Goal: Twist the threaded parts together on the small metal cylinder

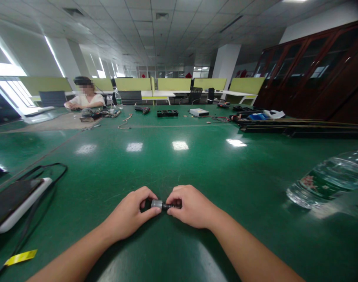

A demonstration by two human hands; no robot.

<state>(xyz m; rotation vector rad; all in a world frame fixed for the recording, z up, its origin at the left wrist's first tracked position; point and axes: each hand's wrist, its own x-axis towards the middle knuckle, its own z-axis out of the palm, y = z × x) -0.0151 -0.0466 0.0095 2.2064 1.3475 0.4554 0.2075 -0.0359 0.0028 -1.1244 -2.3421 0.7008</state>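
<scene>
My left hand is closed, thumb and fingers around the left part of a small metal cylinder with a black ribbed shaft. Its grey, smooth collar shows between the two hands. On the right, the fingertips of my right hand pinch the narrow black ribbed end. The piece lies roughly level, just above or on the green tabletop; which of the two I cannot tell. Both its ends are partly hidden by my fingers, and its exact kind is not clear.
A clear water bottle lies tilted at the right. At the left are a phone-like device, a black cord and a yellow tag. Toward the far side are a power drill, a black tray, a silver box and a seated person.
</scene>
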